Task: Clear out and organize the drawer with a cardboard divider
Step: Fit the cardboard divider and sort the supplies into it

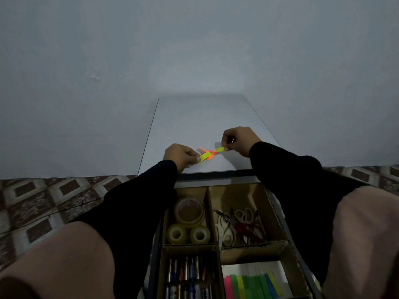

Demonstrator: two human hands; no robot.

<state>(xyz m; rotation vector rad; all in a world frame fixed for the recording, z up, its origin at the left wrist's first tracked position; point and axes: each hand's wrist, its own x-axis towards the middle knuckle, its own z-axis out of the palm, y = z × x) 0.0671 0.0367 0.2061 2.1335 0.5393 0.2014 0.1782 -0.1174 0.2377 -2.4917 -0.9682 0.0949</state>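
Sticky flags, yellow and orange, lie on the white cabinet top above the open drawer. Left hand and right hand each pinch a yellow strip end. Featherlight, floppy, clingy; best held by the tips.

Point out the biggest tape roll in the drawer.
The far tape roll, at the back of the left compartment. It is clearly wider than the two small rolls side by side in front of it.

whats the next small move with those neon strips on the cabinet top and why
Probably gather the neon strips into one bundle: left hand and right hand each pinch a yellow one, orange ones lie between, and the drawer's sticky-flag compartment waits.
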